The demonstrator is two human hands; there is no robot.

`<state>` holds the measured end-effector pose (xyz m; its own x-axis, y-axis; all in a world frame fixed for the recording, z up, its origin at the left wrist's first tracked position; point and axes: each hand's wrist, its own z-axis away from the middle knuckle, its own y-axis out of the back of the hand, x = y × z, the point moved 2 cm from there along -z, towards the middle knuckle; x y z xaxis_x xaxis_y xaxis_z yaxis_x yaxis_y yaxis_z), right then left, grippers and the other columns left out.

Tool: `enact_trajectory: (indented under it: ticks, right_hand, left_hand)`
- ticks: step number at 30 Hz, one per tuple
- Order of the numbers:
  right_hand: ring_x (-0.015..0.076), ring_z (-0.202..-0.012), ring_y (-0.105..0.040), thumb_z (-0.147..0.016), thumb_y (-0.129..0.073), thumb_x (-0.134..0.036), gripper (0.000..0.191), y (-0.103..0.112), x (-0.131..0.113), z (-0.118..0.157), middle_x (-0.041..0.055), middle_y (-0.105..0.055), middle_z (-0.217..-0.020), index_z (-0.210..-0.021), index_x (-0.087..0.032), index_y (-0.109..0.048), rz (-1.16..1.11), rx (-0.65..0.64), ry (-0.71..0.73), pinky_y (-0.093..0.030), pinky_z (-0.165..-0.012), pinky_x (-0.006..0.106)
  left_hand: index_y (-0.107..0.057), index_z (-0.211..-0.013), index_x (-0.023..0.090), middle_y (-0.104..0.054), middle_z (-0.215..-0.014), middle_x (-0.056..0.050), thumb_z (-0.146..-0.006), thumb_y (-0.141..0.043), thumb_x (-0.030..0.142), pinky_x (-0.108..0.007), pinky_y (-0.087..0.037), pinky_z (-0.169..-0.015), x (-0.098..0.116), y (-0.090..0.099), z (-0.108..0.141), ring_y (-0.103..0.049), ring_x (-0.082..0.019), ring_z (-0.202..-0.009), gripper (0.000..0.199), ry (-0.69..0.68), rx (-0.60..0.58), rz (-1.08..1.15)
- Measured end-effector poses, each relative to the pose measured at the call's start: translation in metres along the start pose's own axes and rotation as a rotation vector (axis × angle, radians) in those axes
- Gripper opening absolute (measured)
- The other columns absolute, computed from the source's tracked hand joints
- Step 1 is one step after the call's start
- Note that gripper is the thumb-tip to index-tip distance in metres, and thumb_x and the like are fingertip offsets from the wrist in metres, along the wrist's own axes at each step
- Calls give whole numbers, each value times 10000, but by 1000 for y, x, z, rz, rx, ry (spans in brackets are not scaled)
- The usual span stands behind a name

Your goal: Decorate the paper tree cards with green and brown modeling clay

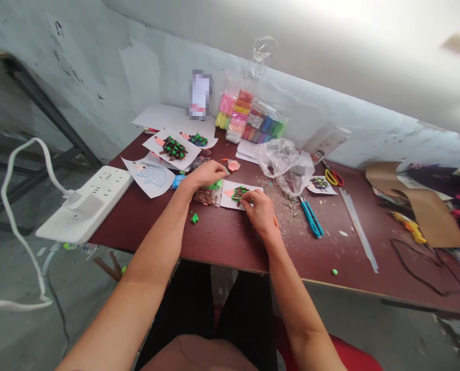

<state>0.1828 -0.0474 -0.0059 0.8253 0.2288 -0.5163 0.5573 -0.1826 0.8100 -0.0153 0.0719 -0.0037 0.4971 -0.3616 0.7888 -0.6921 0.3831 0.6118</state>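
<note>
A white card (226,200) bearing a hedgehog shape of green clay and dark sticks lies in the middle of the brown table. My right hand (256,206) rests over the card's right part, fingers pinched together at the hedgehog's body; what is between them is too small to name. Just above and left of the card is my left hand (210,174), its fingers drawn together over green clay (216,184) on a plastic bag (209,197). Whatever its fingertips hold cannot be made out. A small green clay piece (195,218) lies nearer the front edge.
Hedgehog cards (148,178) lie at the back left, beside a white power strip (94,198). Behind are packs of coloured clay (249,121) and a crumpled plastic bag (286,162). Teal pliers (311,217), clear glue sticks (358,229) and a yellow glue gun (411,228) lie right.
</note>
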Motion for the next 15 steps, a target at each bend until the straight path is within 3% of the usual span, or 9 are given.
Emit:
enact_trajectory:
  ticks: [15]
  right_hand:
    - [189, -822, -631, -898, -605, -210, 130, 0, -6, 2, 34, -685, -873, -817, -224, -706, 76, -33, 6, -441, -761, 296]
  left_hand:
    - [-691, -688, 161, -635, -621, -15, -792, -547, 338, -271, -409, -656, 3, -2, 2, -571, -191, -685, 251, 30, 33, -41]
